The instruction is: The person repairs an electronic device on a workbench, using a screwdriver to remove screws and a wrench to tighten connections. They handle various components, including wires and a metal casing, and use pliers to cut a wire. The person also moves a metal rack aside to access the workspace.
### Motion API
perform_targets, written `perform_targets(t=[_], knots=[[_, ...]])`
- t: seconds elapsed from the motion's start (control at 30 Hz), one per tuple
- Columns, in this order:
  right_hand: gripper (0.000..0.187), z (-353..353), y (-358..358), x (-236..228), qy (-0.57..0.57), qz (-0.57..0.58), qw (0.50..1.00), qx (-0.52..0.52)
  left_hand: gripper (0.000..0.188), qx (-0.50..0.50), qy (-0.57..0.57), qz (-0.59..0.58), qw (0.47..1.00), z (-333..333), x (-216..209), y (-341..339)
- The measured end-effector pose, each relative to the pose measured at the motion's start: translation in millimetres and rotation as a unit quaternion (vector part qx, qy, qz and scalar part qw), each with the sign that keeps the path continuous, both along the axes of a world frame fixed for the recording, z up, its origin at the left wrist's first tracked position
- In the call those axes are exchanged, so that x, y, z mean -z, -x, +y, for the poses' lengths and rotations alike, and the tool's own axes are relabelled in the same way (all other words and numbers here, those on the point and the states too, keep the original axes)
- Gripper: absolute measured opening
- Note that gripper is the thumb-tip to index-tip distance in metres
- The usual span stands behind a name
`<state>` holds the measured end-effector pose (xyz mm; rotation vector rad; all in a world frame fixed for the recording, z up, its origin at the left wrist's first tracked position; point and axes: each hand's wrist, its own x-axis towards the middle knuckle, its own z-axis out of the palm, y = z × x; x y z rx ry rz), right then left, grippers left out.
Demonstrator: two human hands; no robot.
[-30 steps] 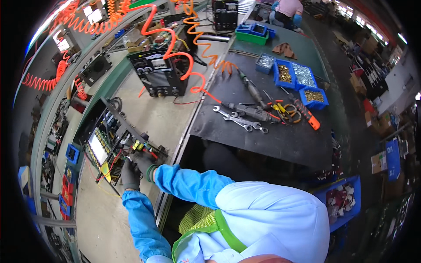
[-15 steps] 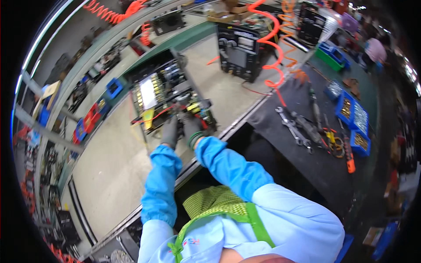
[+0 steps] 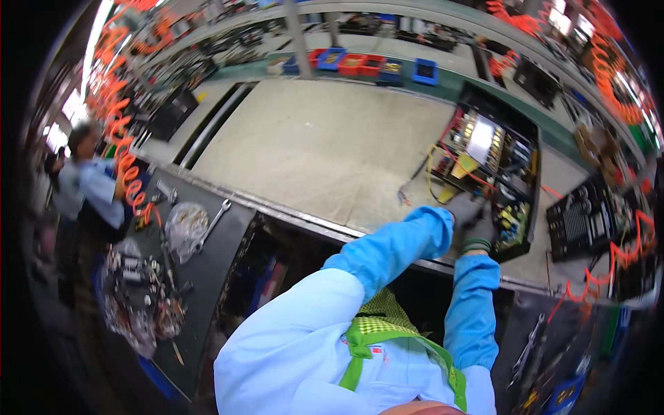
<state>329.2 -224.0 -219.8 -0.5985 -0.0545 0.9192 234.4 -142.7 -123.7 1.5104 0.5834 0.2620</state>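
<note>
An opened electrical machine [image 3: 531, 176] in a black case lies on the bench at the right, its circuit boards, wires and a shiny silver block exposed. At its near edge, my left hand [image 3: 465, 209] in a dark grey glove is closed beside the red and yellow wires. Right against it, my right hand [image 3: 483, 232], gloved the same way, is closed next to the green and yellow parts. Whatever the fingers pinch is hidden by the gloves and too small to name. A yellow flap [image 3: 465, 166] sticks up from the machine just beyond the hands.
Beside the machine stands a black front panel unit [image 3: 582, 216]. Blue and red bins [image 3: 351, 65] line the far edge. A left side table holds a wrench [image 3: 213, 225] and bagged parts [image 3: 187, 228]. Coiled orange hoses [image 3: 123, 149] hang near another person [image 3: 99, 176] at far left.
The view has swung to the left, so the machine and my hands now appear further right. Both hands stay close together at the machine's near edge.
</note>
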Motion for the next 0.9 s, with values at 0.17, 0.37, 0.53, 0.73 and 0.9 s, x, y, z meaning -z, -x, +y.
perform_targets(t=[0.17, 0.37, 0.53, 0.73, 0.9], knots=[[0.039, 5.7, 19.1, -12.5, 0.043, -0.006, 0.999, 0.021, 0.049, -0.037, -0.032, 0.021, 0.999, 7.4, 15.2, -2.0], [0.042, 4.2, 46.7, -62.3, 0.083, -0.017, 0.995, 0.049, 0.048, -0.085, -0.074, 0.046, 0.993, 2.9, 6.5, -1.4], [0.040, -0.8, 28.2, -44.9, 0.077, -0.007, 0.997, -0.018, 0.041, -0.112, -0.025, 0.037, 0.993, -8.6, -9.5, 9.3], [0.046, -2.6, 27.9, -42.9, 0.075, -0.010, 0.997, 0.002, 0.041, -0.122, 0.068, 0.031, 0.990, -15.0, -28.9, 21.1], [0.048, -3.7, 27.8, -50.8, 0.042, 0.014, 0.994, -0.105, 0.044, -0.133, -0.004, 0.059, 0.989, -15.2, -28.2, 21.5]])
